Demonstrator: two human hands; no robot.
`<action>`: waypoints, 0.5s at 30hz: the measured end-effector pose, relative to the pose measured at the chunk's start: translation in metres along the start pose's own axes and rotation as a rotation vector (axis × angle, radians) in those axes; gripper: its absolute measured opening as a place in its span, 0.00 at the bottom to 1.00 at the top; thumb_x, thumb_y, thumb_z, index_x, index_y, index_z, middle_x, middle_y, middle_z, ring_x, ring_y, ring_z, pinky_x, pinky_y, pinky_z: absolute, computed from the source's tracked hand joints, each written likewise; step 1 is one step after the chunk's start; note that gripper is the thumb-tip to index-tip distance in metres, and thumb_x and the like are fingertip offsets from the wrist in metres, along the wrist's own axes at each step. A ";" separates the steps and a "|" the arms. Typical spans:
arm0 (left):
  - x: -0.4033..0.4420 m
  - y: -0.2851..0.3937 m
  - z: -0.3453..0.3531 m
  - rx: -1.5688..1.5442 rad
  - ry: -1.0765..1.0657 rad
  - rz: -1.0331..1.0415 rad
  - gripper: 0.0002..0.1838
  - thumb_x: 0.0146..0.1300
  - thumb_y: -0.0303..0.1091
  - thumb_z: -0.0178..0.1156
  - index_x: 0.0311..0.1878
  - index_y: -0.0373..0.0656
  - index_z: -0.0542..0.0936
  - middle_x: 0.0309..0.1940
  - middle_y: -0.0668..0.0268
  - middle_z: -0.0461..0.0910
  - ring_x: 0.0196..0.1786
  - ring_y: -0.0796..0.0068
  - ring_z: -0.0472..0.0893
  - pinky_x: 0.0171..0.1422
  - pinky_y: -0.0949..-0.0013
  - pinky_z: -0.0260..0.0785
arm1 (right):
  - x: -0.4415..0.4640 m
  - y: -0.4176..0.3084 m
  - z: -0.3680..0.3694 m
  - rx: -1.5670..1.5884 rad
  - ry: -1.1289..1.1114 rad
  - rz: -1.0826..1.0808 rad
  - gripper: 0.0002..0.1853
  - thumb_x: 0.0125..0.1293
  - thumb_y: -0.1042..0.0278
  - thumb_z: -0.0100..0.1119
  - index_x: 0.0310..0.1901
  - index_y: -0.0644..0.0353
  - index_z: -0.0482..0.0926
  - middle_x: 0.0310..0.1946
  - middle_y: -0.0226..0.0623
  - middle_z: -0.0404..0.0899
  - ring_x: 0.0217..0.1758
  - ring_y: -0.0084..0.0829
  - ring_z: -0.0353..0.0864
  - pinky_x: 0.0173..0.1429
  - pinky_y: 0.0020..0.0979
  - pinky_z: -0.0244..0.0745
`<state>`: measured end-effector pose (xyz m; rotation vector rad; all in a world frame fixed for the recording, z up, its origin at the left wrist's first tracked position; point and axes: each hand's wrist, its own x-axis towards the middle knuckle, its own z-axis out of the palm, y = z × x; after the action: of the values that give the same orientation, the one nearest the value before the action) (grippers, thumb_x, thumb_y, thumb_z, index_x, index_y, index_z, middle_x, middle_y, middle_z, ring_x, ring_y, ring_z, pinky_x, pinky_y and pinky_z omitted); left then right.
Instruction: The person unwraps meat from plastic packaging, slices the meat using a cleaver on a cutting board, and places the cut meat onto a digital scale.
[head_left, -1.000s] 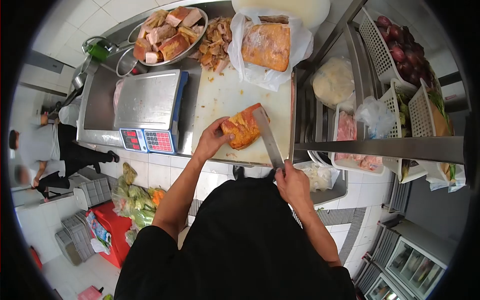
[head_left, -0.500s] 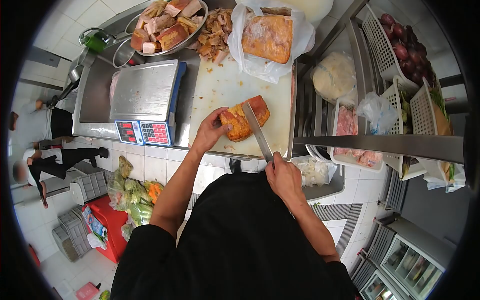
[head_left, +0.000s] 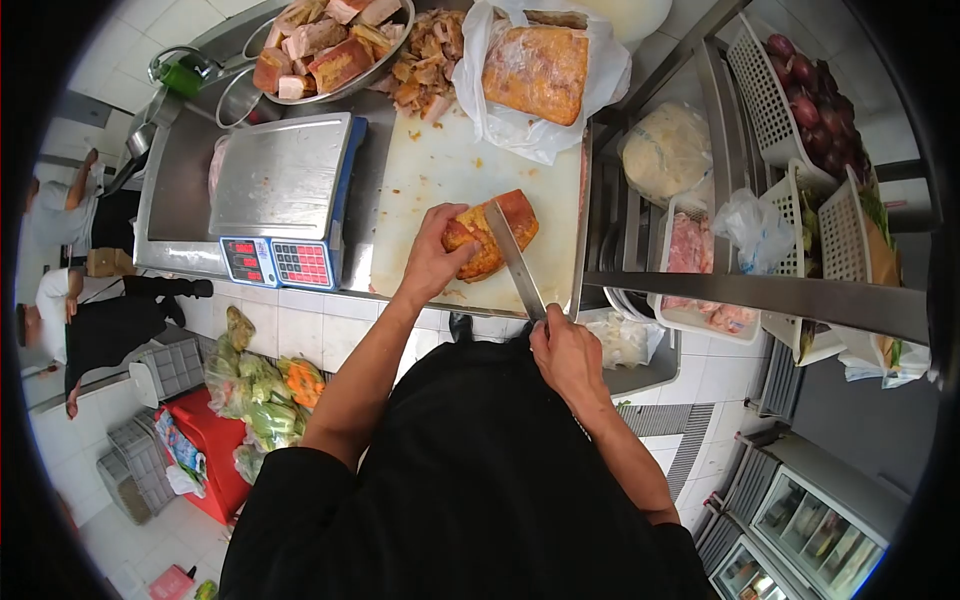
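A browned block of pork [head_left: 480, 258] lies on the white cutting board [head_left: 430, 165], close to the board's front edge. My left hand [head_left: 437, 258] is closed on the block's left end, thumb in front and fingers over the top. In my right hand [head_left: 566, 350] is the handle of a long knife [head_left: 521, 268]. Its blade lies across the right part of the block; how deep the edge sits in the meat cannot be seen. Behind them, a larger browned slab [head_left: 538, 75] rests on a white plastic bag [head_left: 480, 115].
A digital scale [head_left: 285, 185] stands left of the board. At the back are a metal bowl of pork chunks [head_left: 335, 60] and a heap of meat scraps [head_left: 428, 60]. A metal rack rail [head_left: 760, 295] runs along the right. Two people [head_left: 110, 310] are at the far left.
My left hand has shifted a little up and right over the pork. The knife stays across the same part of the block. The people at the left have changed position.
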<state>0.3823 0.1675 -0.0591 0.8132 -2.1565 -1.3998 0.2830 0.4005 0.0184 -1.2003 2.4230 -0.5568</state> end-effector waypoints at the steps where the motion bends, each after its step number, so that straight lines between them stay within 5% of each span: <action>1: 0.000 0.001 0.000 -0.003 0.001 -0.003 0.31 0.56 0.29 0.70 0.64 0.40 0.75 0.63 0.57 0.71 0.66 0.57 0.73 0.73 0.63 0.64 | 0.000 0.000 -0.001 -0.004 0.000 0.000 0.06 0.68 0.69 0.55 0.36 0.63 0.74 0.21 0.51 0.81 0.28 0.54 0.84 0.34 0.51 0.78; 15: 0.002 -0.001 0.009 0.050 0.066 0.007 0.29 0.57 0.32 0.72 0.62 0.41 0.76 0.58 0.56 0.72 0.60 0.56 0.76 0.68 0.62 0.69 | 0.006 0.001 -0.003 0.008 -0.032 0.022 0.08 0.68 0.69 0.55 0.34 0.64 0.73 0.22 0.51 0.81 0.28 0.55 0.83 0.36 0.51 0.78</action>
<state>0.3752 0.1721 -0.0631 0.8576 -2.1494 -1.3018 0.2777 0.3967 0.0192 -1.1687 2.4020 -0.5366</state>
